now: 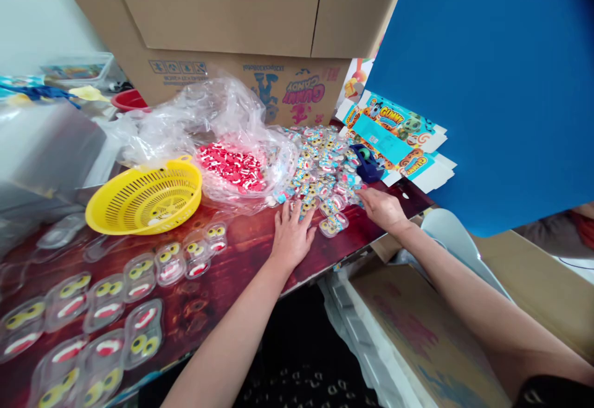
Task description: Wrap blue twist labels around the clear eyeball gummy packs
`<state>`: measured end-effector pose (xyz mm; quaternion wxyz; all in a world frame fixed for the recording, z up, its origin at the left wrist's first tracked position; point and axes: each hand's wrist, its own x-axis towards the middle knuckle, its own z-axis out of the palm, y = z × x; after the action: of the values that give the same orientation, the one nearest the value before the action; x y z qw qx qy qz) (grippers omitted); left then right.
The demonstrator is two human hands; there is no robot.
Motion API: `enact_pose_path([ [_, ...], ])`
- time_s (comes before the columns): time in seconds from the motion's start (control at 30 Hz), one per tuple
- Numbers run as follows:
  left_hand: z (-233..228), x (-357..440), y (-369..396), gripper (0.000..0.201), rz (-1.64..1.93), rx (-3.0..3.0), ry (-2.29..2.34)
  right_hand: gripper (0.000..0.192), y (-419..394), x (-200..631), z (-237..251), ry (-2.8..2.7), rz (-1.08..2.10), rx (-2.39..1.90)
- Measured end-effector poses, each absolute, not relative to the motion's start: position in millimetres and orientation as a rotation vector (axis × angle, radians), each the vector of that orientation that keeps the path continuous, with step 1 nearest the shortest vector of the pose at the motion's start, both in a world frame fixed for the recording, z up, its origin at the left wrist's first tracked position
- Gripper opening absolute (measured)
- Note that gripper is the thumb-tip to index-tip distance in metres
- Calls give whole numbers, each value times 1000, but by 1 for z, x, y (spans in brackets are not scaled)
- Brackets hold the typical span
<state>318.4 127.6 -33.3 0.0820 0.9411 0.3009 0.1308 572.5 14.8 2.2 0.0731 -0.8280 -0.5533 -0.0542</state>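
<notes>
My left hand (292, 234) rests with its fingers spread at the near edge of a heap of candy packs (313, 163), its fingertips touching the packs there. My right hand (384, 210) is at the heap's right side with the fingers bent together; whatever is in them, if anything, is too small to make out. Between the hands, a sealed candy pack (334, 225) with yellow eyes and a red mouth lies on the table. Behind my left hand sits a clear plastic bag (273, 148) of red and white gummy candies (234, 166).
A yellow strainer (143, 200) stands left of the bag. Several clear eye-and-mouth trays (139, 277) lie in rows on the dark red table (250, 272). A blue tape dispenser (369, 163) and flat gummy boxes (390, 129) lie right. A large carton (223, 12) stands behind.
</notes>
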Motion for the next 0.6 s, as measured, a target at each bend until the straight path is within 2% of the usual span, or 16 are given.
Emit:
enact_pose_path([
  [0.2, -29, 318, 126, 50, 368, 2811, 899, 42, 56, 558, 11, -1734, -21, -2277],
  [0.3, -28, 318, 125, 59, 372, 2798, 902, 37, 64, 549, 11, -1886, 125, -2172],
  [0.33, -28, 318, 124, 63, 372, 2794, 899, 40, 62, 547, 10, -1928, 186, -2141],
  [0.47, -28, 319, 123, 69, 349, 2790, 904, 88, 47, 549, 3, -2051, 461, -2080],
  [0.53, -27, 319, 123, 68, 345, 2790, 907, 103, 40, 552, -2, -2121, 510, -2066],
  [0.6, -27, 319, 123, 67, 352, 2792, 902, 109, 36, 554, -8, -2181, 478, -2026],
])
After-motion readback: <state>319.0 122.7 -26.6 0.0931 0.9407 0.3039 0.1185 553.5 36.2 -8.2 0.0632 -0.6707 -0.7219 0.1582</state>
